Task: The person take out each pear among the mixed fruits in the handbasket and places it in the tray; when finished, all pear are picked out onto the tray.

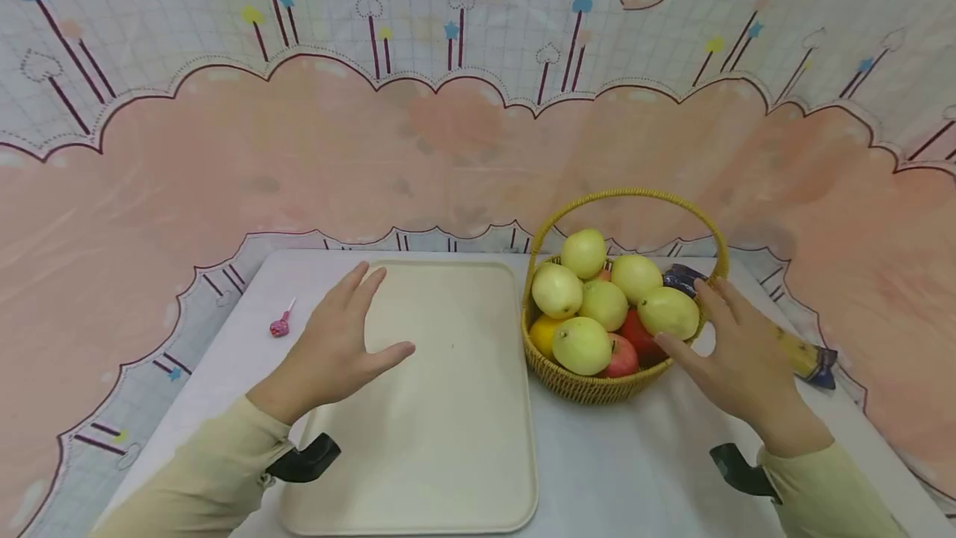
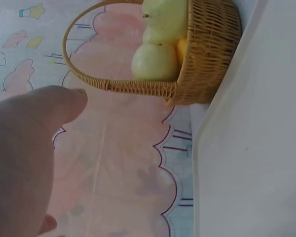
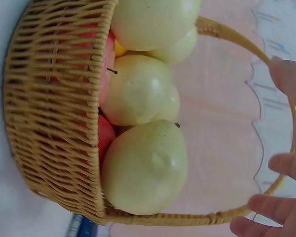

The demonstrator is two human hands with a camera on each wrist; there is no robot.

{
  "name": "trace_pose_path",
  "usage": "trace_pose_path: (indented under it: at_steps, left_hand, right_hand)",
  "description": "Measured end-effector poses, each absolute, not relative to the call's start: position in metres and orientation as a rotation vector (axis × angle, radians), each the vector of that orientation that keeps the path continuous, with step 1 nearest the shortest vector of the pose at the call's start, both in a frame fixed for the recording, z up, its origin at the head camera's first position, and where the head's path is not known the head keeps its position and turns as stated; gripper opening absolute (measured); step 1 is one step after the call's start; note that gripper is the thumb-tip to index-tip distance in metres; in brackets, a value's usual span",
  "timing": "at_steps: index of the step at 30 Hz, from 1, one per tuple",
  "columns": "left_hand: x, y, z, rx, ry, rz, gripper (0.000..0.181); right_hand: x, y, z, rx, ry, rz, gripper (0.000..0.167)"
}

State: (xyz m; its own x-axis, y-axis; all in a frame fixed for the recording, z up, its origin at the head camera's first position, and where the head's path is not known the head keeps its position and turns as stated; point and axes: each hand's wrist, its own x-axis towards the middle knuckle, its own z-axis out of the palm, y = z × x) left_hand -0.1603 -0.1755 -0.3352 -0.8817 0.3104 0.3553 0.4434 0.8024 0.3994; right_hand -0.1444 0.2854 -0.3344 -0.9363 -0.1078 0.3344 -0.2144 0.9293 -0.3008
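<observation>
The right hand (image 1: 750,365) is hovering beside the wicker basket (image 1: 586,388), its thumb and fingers spread wide and holding nothing; whether a fingertip is brushing the arched handle (image 1: 635,192), I cannot tell. The left hand (image 1: 332,353) is hanging just as open and empty, with the cream tray (image 1: 448,430) lying below it and to its right. The basket is standing just left of the right hand and well to the right of the left one, pale green fruit (image 1: 668,313) heaping high in it. The piece nearest the right thumb is probably calling for a whole-hand cup rather than a fingertip pinch, since smooth round skin may be slipping easily. Lifting gently, clear of the handle, should be keeping neighbours from rolling. The yellow packet (image 1: 807,358) is lying on the right hand's outer side, partly hidden by it, so avoid nudging it.
</observation>
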Motion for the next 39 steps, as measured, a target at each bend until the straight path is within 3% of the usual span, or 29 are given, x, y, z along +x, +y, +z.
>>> trace_pose_path:
  at_steps: [19,39]
  left_hand:
    - [-0.158,-0.127,-0.395,-0.629,-2.608,-1.136,0.081]
    - [-0.166,-0.071,-0.401,-0.825,-2.625,-1.337,0.083]
  right_hand:
    - [-0.12,0.284,-0.388,0.006,-2.695,1.035,0.082]
    - [-0.129,0.276,-0.413,-0.141,-2.786,1.176,0.091]
